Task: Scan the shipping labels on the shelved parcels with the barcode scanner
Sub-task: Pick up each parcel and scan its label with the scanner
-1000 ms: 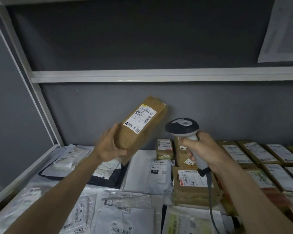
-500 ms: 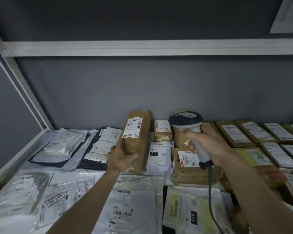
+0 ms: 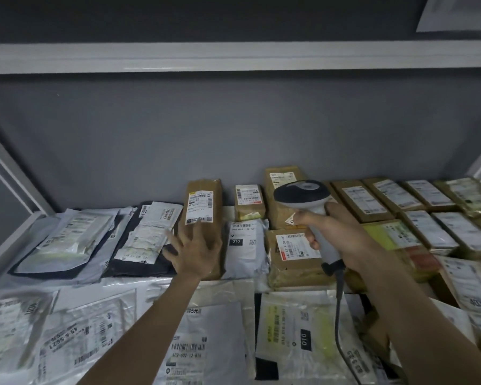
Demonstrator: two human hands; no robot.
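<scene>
On the shelf (image 3: 228, 284), grey and white mailer bags (image 3: 67, 243) are seen to the left of the left hand (image 3: 193, 252), whose grip is spread flat on the long brown parcel (image 3: 204, 218) just below its shipping label (image 3: 200, 207). To the right, the barcode scanner (image 3: 307, 207) is held in the right hand (image 3: 335, 232), fingers wrapped round its handle, above a labelled brown parcel (image 3: 292, 259); rows of brown parcels (image 3: 417, 215) are laid further right.

A white shelf (image 3: 25, 226) covered with parcels: grey mailers (image 3: 67, 240) left, brown boxes (image 3: 428, 198) right.
</scene>
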